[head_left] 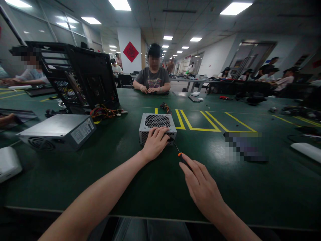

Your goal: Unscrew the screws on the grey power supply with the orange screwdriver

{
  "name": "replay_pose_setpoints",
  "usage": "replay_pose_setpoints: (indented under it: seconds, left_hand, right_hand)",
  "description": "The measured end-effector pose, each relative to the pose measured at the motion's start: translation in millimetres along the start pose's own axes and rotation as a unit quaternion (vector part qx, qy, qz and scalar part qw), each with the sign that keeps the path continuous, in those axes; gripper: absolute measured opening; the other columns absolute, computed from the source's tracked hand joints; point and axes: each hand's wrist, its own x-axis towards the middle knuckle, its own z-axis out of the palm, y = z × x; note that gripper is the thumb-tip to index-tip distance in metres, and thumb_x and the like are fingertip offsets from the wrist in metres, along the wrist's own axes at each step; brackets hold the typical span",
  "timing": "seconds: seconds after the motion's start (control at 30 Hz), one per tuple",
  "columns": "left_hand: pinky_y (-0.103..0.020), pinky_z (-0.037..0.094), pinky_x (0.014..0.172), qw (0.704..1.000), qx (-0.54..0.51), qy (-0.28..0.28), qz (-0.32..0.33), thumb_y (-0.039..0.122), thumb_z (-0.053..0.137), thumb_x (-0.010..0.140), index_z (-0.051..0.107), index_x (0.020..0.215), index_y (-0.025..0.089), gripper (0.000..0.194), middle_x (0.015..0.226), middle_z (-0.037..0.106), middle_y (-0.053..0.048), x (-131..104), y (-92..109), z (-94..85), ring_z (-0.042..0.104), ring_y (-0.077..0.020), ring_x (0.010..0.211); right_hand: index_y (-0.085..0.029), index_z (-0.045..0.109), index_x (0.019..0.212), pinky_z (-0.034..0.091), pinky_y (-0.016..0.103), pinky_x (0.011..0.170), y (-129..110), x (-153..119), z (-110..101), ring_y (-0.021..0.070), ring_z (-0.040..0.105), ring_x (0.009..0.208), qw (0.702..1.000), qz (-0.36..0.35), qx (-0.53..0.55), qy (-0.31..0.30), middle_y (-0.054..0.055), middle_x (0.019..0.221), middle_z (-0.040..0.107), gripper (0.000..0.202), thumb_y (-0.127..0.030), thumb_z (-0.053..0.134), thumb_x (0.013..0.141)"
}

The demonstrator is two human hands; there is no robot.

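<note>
A grey metal computer power supply (157, 121) with a honeycomb vent on top sits on the green table in front of me. My left hand (155, 142) is closed over its front right edge, fingers bent across the top. In my right hand (200, 180) is a screwdriver (180, 155) with a black and orange handle, pinched between thumb and fingers. Its shaft slants up and left to the lower right corner of the power supply's front face, beside a black part. My left fingertips are close to that spot, and whether the tip touches a screw is hidden.
To the left stand a second power supply (57, 130) and an open black computer case (82, 77) with loose cables (106, 112). A blurred-out flat object (245, 147) lies on the right. Across the table (120, 180) sits a person (152, 75); others are further off.
</note>
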Motion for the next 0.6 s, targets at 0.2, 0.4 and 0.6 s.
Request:
replay_pose_setpoints:
  seconds: [0.2,0.4,0.6]
  left_hand:
    - [-0.040,0.031,0.099,1.000,0.001,-0.004,0.003,0.021,0.049,0.086,0.057,0.093,0.017,0.012,0.124,0.052,-0.009,-1.0,-0.8,0.1,0.042,-0.0221,0.121]
    - [-0.041,0.031,0.099,1.000,0.002,-0.012,0.004,0.021,0.049,0.086,0.057,0.094,0.018,0.012,0.124,0.051,-0.009,-0.3,-0.6,-1.3,0.041,-0.0220,0.121]
    - [-0.041,0.031,0.099,1.000,0.000,-0.015,0.003,0.021,0.049,0.086,0.056,0.096,0.017,0.013,0.124,0.051,-0.010,0.3,-0.3,-1.8,0.040,-0.0224,0.122]
  right_hand:
    - [-0.008,0.055,0.113,0.051,0.036,0.082,4.3,-5.0,0.4,0.0209,0.058,0.099,0.999,0.030,0.039,0.023,0.019,0.119,0.057,0.033,-0.004,0.051,0.080]
    - [-0.008,0.058,0.110,0.050,0.036,0.078,2.1,-5.1,-2.6,0.0202,0.058,0.091,0.999,0.023,0.018,0.022,0.017,0.118,0.059,0.032,-0.003,0.054,0.079]
    - [-0.009,0.064,0.099,0.051,0.034,0.070,-1.3,-0.5,-2.0,0.0191,0.059,0.080,1.000,-0.015,0.001,0.011,0.019,0.110,0.062,0.024,-0.003,0.052,0.079]
